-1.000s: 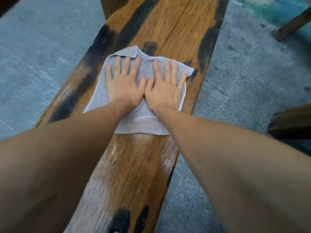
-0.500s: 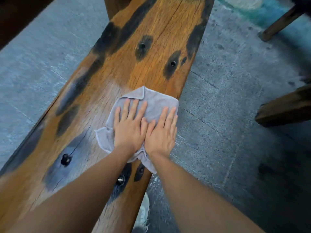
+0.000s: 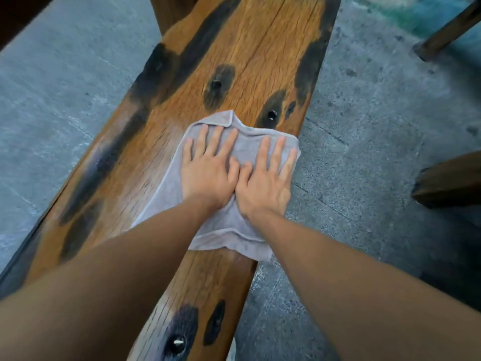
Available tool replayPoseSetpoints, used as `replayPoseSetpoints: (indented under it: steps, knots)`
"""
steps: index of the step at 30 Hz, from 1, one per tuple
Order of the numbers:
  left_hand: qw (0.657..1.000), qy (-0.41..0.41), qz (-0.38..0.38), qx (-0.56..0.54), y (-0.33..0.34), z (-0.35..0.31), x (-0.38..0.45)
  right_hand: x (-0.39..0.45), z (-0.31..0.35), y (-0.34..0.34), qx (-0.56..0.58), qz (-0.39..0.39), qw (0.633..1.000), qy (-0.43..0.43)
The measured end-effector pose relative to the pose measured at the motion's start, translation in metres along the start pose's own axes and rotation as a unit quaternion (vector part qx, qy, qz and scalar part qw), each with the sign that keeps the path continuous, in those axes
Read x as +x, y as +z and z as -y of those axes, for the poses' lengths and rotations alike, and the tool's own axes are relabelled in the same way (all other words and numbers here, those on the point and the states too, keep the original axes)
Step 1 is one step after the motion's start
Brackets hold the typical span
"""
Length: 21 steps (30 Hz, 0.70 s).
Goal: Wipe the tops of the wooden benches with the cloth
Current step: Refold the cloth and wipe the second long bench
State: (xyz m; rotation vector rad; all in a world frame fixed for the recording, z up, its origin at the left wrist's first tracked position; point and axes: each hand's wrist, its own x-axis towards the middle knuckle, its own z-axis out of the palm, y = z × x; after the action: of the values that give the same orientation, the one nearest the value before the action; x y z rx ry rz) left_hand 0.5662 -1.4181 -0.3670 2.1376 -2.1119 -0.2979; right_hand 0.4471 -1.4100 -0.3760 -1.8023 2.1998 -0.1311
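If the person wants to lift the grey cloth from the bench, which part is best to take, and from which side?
Probably the near corner of the grey cloth, which hangs past the right edge of the wooden bench. Come from the right: a grip can close on both faces there. Elsewhere it lies flat, pinned under the left hand and right hand.

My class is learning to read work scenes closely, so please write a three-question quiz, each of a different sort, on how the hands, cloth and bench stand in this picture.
1. True or false: only one hand presses on the cloth.
2. Multiple choice: the cloth lies nearer which long edge of the wooden bench as pictured? A) left B) right C) dead centre
3. Short answer: what lies in the dark patches just beyond the cloth?

Key
1. False: the left hand and right hand lie flat on it, side by side.
2. B
3. Bolt heads sunk in the wood.
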Motion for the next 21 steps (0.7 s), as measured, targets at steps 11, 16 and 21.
replayPoseSetpoints:
  steps: [11,16,21]
  knots:
    - [0.998,-0.058,-0.004,-0.013,-0.005,-0.029,0.211,0.231,0.023,-0.039,-0.045,0.007,0.997,-0.06]
    - [0.996,-0.085,-0.003,-0.026,-0.005,-0.038,0.272,0.292,0.03,-0.046,-0.067,0.01,0.994,-0.084]
    - [0.996,-0.079,0.007,-0.03,-0.008,-0.036,0.265,0.28,0.031,-0.049,-0.061,0.001,0.994,-0.091]
